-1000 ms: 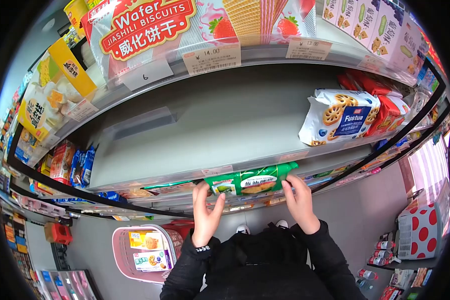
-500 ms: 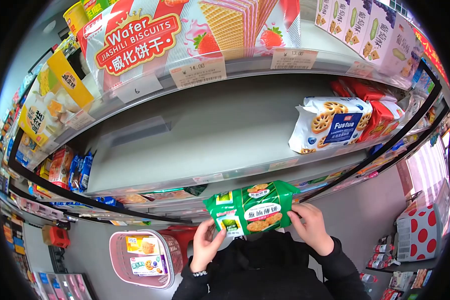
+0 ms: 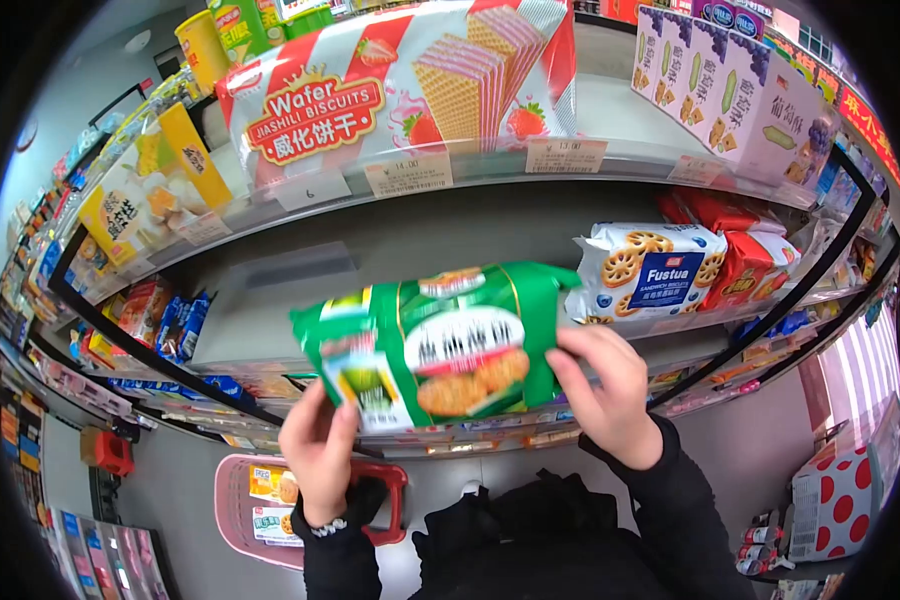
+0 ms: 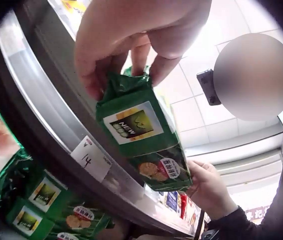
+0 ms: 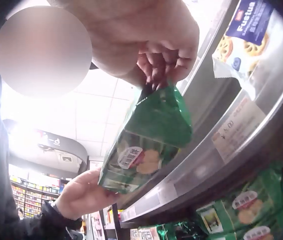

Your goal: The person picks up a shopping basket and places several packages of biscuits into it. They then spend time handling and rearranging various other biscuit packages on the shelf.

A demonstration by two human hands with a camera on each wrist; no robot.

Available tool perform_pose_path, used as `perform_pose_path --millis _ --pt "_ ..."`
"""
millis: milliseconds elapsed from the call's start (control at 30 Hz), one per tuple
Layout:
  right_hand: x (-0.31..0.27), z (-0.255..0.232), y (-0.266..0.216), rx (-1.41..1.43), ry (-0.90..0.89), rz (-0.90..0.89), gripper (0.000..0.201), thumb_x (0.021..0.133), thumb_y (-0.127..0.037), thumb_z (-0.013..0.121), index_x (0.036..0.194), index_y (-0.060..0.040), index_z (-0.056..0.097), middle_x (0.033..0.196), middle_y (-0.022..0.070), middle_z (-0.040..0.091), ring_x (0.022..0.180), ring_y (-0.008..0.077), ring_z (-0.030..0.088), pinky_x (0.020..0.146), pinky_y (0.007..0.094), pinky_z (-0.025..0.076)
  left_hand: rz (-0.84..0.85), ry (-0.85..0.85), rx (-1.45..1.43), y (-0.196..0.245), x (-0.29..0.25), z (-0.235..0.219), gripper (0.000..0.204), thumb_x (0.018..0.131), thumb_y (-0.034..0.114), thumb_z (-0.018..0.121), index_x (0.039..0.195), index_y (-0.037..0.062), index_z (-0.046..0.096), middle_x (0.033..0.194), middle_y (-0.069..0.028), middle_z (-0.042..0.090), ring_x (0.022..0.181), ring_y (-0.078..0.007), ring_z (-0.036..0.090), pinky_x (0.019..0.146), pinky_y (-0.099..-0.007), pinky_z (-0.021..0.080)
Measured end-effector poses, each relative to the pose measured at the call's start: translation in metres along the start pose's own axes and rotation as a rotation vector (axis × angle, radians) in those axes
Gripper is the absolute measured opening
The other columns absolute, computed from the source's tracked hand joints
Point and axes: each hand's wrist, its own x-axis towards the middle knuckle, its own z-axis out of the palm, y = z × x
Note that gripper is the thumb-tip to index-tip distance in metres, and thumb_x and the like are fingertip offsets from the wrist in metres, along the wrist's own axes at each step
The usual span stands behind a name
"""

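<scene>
A green biscuit packet (image 3: 450, 345) is held level between both hands, in front of the middle shelf in the head view. The left hand (image 3: 320, 450) pinches its left end between thumb and fingers. At the right end, the right hand (image 3: 610, 395) pinches the wrapper's edge. In the left wrist view the left hand (image 4: 141, 40) grips the crimped top of the packet (image 4: 141, 135). The right wrist view has the right hand (image 5: 146, 45) gripping the other end of the packet (image 5: 146, 145).
A white Fustua packet (image 3: 650, 270) and red packets stand on the middle shelf (image 3: 420, 225) at right. Above are a large wafer bag (image 3: 400, 90) and purple boxes (image 3: 735, 100). A pink basket (image 3: 232, 505) with boxes stands on the floor. More green packets (image 4: 46, 200) lie on a lower shelf.
The green packet, held by both hands, came out from the lower shelf edge toward the person, then rose in front of the middle shelf. Its printed front now faces the head camera.
</scene>
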Motion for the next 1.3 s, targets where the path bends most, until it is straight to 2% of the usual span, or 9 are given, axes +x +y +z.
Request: perform_pose_path --millis 233,367,600,667,733,933,1133,1200,1300 --pt "0.023 0.018 0.014 0.212 0.032 0.224 0.045 0.079 -0.010 0.059 0.119 0.0030 0.042 0.076 0.0113 0.056 0.069 0.0222 0.057 0.061 0.0305 0.045 -0.006 -0.067 -0.071 -0.002 0.063 0.013 0.038 0.086 0.010 0.055 0.118 -0.0077 0.045 0.109 -0.0112 0.056 0.094 -0.0128 0.053 0.084 -0.0251 0.041" --pt "0.032 0.018 0.015 0.047 -0.010 0.163 0.048 0.076 -0.023 0.063 0.115 0.0004 0.047 0.081 0.0115 0.056 0.074 0.0259 0.055 0.065 0.0335 0.044 -0.102 -0.182 -0.026 -0.012 0.086 0.011 0.039 0.086 0.013 0.055 0.117 -0.0077 0.045 0.104 -0.0105 0.058 0.091 -0.0115 0.053 0.082 -0.0232 0.041" --pt "0.029 0.006 0.014 -0.289 -0.187 0.002 0.027 0.075 -0.017 0.063 0.098 -0.0053 0.058 0.085 0.0110 0.055 0.081 0.0294 0.054 0.070 0.0357 0.044 -0.246 -0.297 0.047 0.000 0.087 0.007 0.048 0.082 0.011 0.059 0.123 -0.0055 0.040 0.102 -0.0125 0.058 0.090 -0.0120 0.054 0.080 -0.0231 0.042" --pt "0.030 0.004 0.005 -0.349 -0.161 -0.011 0.025 0.073 -0.011 0.060 0.097 -0.0065 0.058 0.089 0.0100 0.055 0.083 0.0272 0.054 0.071 0.0359 0.045 -0.086 -0.344 0.037 0.003 0.083 0.004 0.055 0.079 0.006 0.062 0.127 -0.0008 0.038 0.109 -0.0169 0.054 0.094 -0.0130 0.053 0.081 -0.0241 0.043" --pt "0.030 0.004 0.002 -0.522 -0.131 -0.129 0.028 0.068 -0.008 0.059 0.096 -0.0059 0.059 0.092 0.0093 0.055 0.084 0.0243 0.055 0.072 0.0353 0.045 -0.126 -0.350 0.012 0.005 0.084 -0.002 0.058 0.074 0.001 0.065 0.126 0.0003 0.040 0.112 -0.0131 0.053 0.097 -0.0146 0.053 0.084 -0.0268 0.042" --pt "0.040 0.007 0.008 -0.556 -0.222 -0.208 0.030 0.062 -0.004 0.059 0.092 -0.0047 0.060 0.090 0.0076 0.058 0.087 0.0243 0.054 0.076 0.0348 0.043 0.043 -0.404 0.394 0.002 0.098 -0.003 0.035 0.071 0.002 0.066 0.105 -0.0005 0.058 0.099 -0.0095 0.062 0.085 -0.0124 0.058 0.076 -0.0249 0.046" --pt "0.064 0.016 0.020 -0.678 -0.172 -0.326 0.007 0.058 -0.006 0.057 0.064 -0.0050 0.055 0.068 0.0063 0.053 0.070 0.0207 0.052 0.064 0.0308 0.042 0.156 -0.610 0.678 0.017 0.139 0.014 0.026 0.072 0.000 0.063 0.098 -0.0029 0.058 0.085 -0.0082 0.063 0.075 -0.0097 0.059 0.065 -0.0230 0.046" --pt "0.071 0.022 0.021 -0.801 -0.211 -0.367 0.007 0.058 -0.007 0.058 0.065 -0.0066 0.056 0.066 0.0052 0.053 0.068 0.0196 0.052 0.063 0.0295 0.041 0.239 -0.603 0.812 0.024 0.146 0.022 0.028 0.069 0.003 0.064 0.095 -0.0013 0.057 0.080 -0.0116 0.061 0.071 -0.0153 0.060 0.063 -0.0269 0.046" --pt "0.079 0.030 0.027 -0.898 -0.190 -0.383 0.003 0.059 -0.009 0.059 0.062 -0.0078 0.058 0.062 0.0043 0.054 0.067 0.0184 0.053 0.063 0.0287 0.039 0.404 -0.702 0.970 0.019 0.163 0.030 0.027 0.066 0.005 0.061 0.092 0.0023 0.054 0.084 -0.0171 0.058 0.080 -0.0341 0.056 0.069 -0.0385 0.044"
